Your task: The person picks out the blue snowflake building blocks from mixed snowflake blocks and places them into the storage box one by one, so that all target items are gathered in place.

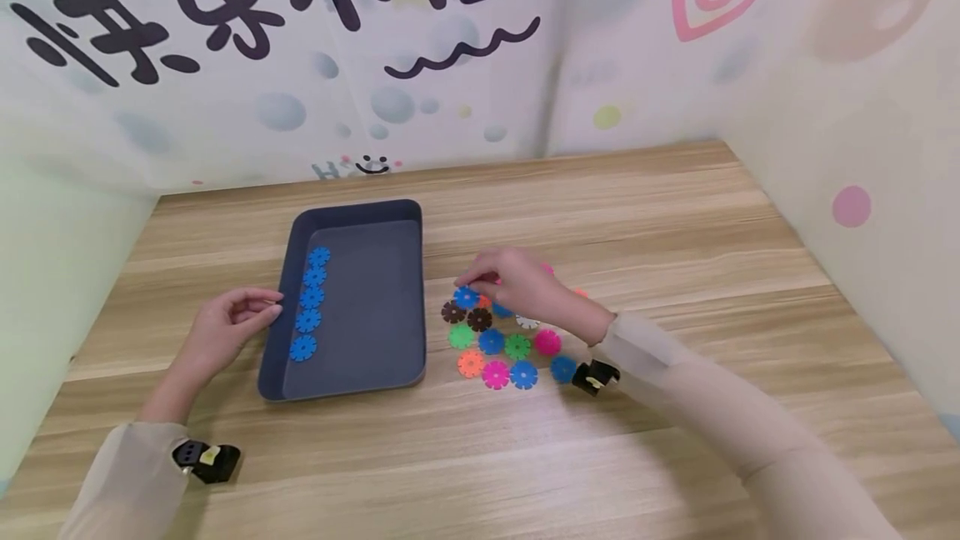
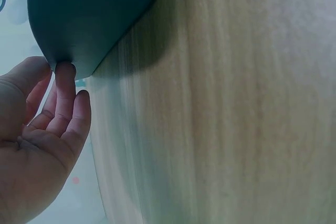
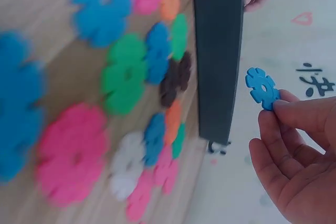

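My right hand (image 1: 517, 277) pinches a blue notched plastic disc (image 3: 262, 88) by its edge between thumb and fingertip, lifted above a group of similar discs. In the head view the held disc shows over two brown discs (image 1: 479, 319). On the left, my left hand (image 1: 228, 327) holds the near-left rim of a dark grey tray (image 1: 367, 307), its thumb and fingertips at the edge (image 2: 65, 59). Inside the tray, several blue discs (image 1: 307, 320) form a column along the left wall.
Right of the tray, loose discs lie flat on the wooden table (image 1: 465, 457): green (image 1: 517, 347), pink (image 1: 496, 374), orange (image 1: 471, 363), white (image 1: 528, 322) and blue (image 1: 523, 374). A printed sheet (image 1: 480, 98) with dark characters stands behind the table.
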Demonstrator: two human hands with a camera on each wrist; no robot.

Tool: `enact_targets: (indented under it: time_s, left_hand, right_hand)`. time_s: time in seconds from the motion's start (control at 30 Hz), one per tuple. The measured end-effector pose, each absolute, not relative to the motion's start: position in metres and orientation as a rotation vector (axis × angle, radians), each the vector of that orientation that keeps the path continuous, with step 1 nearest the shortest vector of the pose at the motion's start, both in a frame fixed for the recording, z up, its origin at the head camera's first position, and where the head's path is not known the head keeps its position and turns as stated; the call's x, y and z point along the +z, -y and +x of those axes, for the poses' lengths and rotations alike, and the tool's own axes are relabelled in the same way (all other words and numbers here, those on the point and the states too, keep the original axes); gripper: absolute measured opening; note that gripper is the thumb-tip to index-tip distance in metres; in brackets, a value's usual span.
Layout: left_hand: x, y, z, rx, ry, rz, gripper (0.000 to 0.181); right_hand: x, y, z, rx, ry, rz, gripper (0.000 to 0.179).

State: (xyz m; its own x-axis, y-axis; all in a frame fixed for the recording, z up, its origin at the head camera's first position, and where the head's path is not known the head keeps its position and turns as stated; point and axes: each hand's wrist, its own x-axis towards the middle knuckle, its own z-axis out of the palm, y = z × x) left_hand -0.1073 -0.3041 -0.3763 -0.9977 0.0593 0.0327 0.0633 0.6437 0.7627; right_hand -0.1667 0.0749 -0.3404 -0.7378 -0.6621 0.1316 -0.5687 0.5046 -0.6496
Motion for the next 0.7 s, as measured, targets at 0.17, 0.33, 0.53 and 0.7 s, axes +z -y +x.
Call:
enact_targets:
  time_s: [0.17, 0.33, 0.53, 0.7]
  left_hand:
    - [-0.376, 0.303, -0.108, -1.314, 2.844, -0.107, 0.031]
    - [-0.375, 0.303, -0.107, -1.314, 2.848, -0.092, 0.032]
    - [-0.376, 0.302, -0.107, -1.332, 2.837, -0.111, 0.031]
    - [-0.376, 0.302, -0.106, -1.337, 2.838, -0.099, 0.031]
  right_hand:
    - [-0.337, -0.055, -0.17, -1.096, -2.525, -1.129, 0.017]
    - [-0.337, -0.036, -0.172, -1.093, -2.429, -1.181, 0.018]
    - [-0.339, -0.015, -0.173, -1.04, -2.336, -1.306, 0.018]
    - [-0.335, 0.005, -0.174, -0.967, -2.282, -1.337, 0.018]
